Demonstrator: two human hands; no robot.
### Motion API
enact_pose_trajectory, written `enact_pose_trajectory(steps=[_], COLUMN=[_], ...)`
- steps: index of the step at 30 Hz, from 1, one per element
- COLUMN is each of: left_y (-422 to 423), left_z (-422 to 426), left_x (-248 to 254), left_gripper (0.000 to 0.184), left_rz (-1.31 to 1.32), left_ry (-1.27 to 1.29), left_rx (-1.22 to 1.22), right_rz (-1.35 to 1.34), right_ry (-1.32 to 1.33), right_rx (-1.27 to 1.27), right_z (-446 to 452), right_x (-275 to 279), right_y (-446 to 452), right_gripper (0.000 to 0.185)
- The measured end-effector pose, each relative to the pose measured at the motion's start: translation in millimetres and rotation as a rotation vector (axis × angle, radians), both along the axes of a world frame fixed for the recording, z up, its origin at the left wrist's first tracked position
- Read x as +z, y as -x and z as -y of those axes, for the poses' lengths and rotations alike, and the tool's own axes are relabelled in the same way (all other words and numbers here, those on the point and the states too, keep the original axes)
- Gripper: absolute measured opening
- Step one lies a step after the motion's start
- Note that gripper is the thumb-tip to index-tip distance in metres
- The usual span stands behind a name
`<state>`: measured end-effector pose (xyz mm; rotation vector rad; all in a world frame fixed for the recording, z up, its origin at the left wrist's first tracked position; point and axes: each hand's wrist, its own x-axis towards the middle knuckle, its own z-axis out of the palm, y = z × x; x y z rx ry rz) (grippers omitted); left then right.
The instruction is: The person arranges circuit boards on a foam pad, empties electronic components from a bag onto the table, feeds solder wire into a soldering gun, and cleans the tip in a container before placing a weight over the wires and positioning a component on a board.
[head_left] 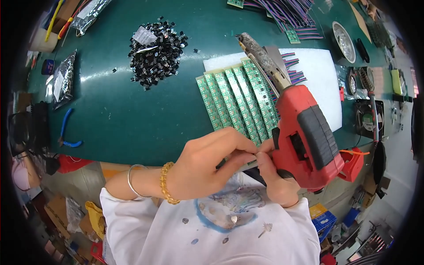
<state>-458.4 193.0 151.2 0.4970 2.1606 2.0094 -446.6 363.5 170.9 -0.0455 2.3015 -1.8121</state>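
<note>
A red and black soldering gun (309, 137) with a long scorched metal tip points up and away from me. My right hand (280, 185) is at its handle, several fingers hidden behind the body, thumb and forefinger pinched together in front. My left hand (216, 161) meets them with its own thumb and forefinger closed. Whatever lies between the fingertips is too small to make out. Just beyond my hands, strips of green circuit boards (232, 99) lie side by side on a white foam sheet (324, 84). Coloured wires (296, 76) stick out past the rightmost strip.
A heap of small black components (157, 55) sits on the green table (106, 128). Blue-handled cutters (66, 132) and a silver bag (65, 81) are at left. Bundled wires (282, 13) lie at the back, with a metal bowl (343, 42) and a fan (369, 117) at right.
</note>
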Motion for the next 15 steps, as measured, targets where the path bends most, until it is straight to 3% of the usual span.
enact_pose_trajectory(steps=[2,4,8,10,15], left_y=[-1.2,-1.7,-1.0,-2.8,1.6], left_z=[-2.8,-4.6,-5.4,-5.4,4.8], left_x=[-5.8,-11.6,-17.8,-17.1,-17.0], left_gripper=[0.018,0.025,0.032,0.033,0.033], left_rz=[-0.159,-0.558,-0.812,-0.866,-0.871], left_ry=[0.063,0.231,0.291,0.397,0.429], left_rx=[0.017,0.094,0.111,0.149,0.115], right_rz=[-0.096,-0.030,0.036,0.016,0.017], right_ry=[0.014,-0.048,0.099,0.192,0.184], right_rx=[-0.012,0.011,-0.033,-0.172,-0.184], right_z=[-0.4,-3.2,-0.1,3.9,5.2], right_x=[-1.7,-0.7,-6.8,-13.0,-16.0], right_y=[-0.7,-1.2,-4.4,-6.1,-7.0], right_gripper=[0.005,0.005,0.004,0.063,0.062])
